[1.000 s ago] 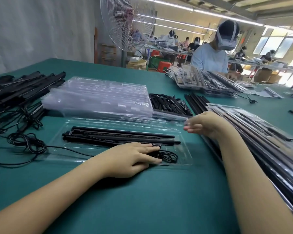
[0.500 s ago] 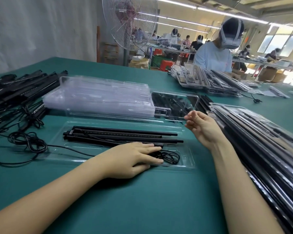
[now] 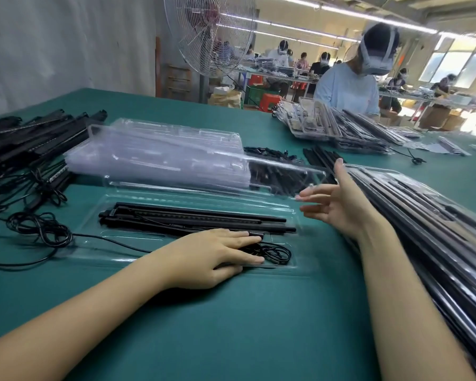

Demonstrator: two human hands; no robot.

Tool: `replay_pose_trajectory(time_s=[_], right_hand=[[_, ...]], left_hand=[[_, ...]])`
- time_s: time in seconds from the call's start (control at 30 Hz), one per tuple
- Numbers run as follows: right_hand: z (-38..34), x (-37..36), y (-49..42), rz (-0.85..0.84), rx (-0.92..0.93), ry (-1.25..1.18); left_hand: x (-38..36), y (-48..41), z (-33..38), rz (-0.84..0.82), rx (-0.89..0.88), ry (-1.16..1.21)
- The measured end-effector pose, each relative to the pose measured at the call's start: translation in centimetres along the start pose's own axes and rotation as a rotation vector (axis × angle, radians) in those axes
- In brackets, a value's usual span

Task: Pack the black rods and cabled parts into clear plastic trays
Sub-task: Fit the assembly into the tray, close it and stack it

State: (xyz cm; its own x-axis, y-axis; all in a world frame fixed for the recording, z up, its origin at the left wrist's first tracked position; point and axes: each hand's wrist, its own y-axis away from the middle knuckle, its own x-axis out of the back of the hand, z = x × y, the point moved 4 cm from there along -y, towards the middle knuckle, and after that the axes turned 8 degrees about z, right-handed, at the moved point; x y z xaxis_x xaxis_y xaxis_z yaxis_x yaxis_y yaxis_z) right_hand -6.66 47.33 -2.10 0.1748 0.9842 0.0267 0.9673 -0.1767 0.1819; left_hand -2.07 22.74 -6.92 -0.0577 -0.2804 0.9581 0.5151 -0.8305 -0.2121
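Several rods lie side by side in the tray, close to the near edge of the table. Their long axis runs left to right, parallel to that edge. The bracketed ends point left and the plain ends point right. The tray lies on the same axis. A coil of thin cable sits in the tray's near right corner, just beside the rods.

The left hand lies flat, palm down, with straight fingers pointing right. It presses on the coil and on the right end of the nearest rod.

The right hand hangs above the table just right of the tray, with the fingers straight and spread and the thumb up. Its fingertips are at the right end of a spare tray, which sits tilted beyond the tray's far rim. Whether they touch it cannot be told.

A stack of empty trays lies just beyond, on the same axis. A pile of loose rods and tangled cables lies towards the left edge, and one cable runs from the tangle into the tray. Packed trays run along the right edge, angled from near right to far left.

Bare green surface shows between the tray and the near edge, crossed by both forearms. The gap between the tray's right end and the packed trays is narrow, and the right forearm lies in it.
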Motion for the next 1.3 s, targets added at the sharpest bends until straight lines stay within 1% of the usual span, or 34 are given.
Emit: replay_pose_trajectory(time_s=[0.1, 0.17, 0.23, 0.33, 0.4, 0.47, 0.57, 0.63, 0.73, 0.83, 0.93, 1.0, 1.1, 1.3], right_hand=[[-0.6, 0.5, 0.9, -0.179, -0.170, 0.254], [-1.1, 0.3, 1.6, -0.274, -0.223, 0.483], [-1.5, -0.4, 2.2, -0.295, -0.193, 0.738], [-1.6, -2.2, 2.9, -0.253, -0.045, 1.144], [-0.8, -3.4, 3.1, -0.226, 0.043, 1.299], [0.4, -3.8, 3.4, -0.175, 0.060, 1.283], [1.2, -3.6, 3.7, -0.132, 0.085, 1.174], [1.2, -3.5, 4.0, -0.138, 0.093, 1.131], [1.3, -3.8, 4.3, -0.139, 0.104, 1.143], [1.3, -4.0, 4.7, -0.125, 0.124, 1.134], [1.9, -4.1, 5.3, -0.129, 0.061, 1.058], [2.8, -4.4, 5.4, -0.130, 0.053, 1.114], [3.6, -4.5, 5.4, -0.067, 0.061, 1.138], [3.5, -4.4, 5.5, -0.076, 0.012, 1.140]], left_hand=[[-0.1, 0.0, 0.0, -0.005, -0.003, -0.012], [-0.1, 0.0, 0.0, -0.015, -0.001, -0.021], [-0.1, 0.0, 0.1, -0.028, -0.003, -0.043], [0.0, 0.0, 0.2, -0.020, 0.003, -0.082], [0.0, 0.2, 0.2, -0.017, 0.022, -0.120], [-0.1, 0.4, 0.3, -0.033, 0.038, -0.142], [-0.2, 0.6, 0.4, -0.021, 0.041, -0.139], [-0.3, 0.8, 0.3, -0.013, 0.076, -0.130], [-0.5, 0.7, 0.1, 0.019, 0.114, -0.151], [-0.5, 0.5, 0.6, 0.043, 0.075, -0.124], [-0.4, 0.5, 0.8, 0.035, 0.083, -0.146], [-0.7, 0.5, 0.8, 0.023, 0.126, -0.181], [-1.0, 0.5, 1.3, -0.008, 0.194, -0.160], [0.8, 2.8, 1.0, -0.076, 0.124, -0.133]])
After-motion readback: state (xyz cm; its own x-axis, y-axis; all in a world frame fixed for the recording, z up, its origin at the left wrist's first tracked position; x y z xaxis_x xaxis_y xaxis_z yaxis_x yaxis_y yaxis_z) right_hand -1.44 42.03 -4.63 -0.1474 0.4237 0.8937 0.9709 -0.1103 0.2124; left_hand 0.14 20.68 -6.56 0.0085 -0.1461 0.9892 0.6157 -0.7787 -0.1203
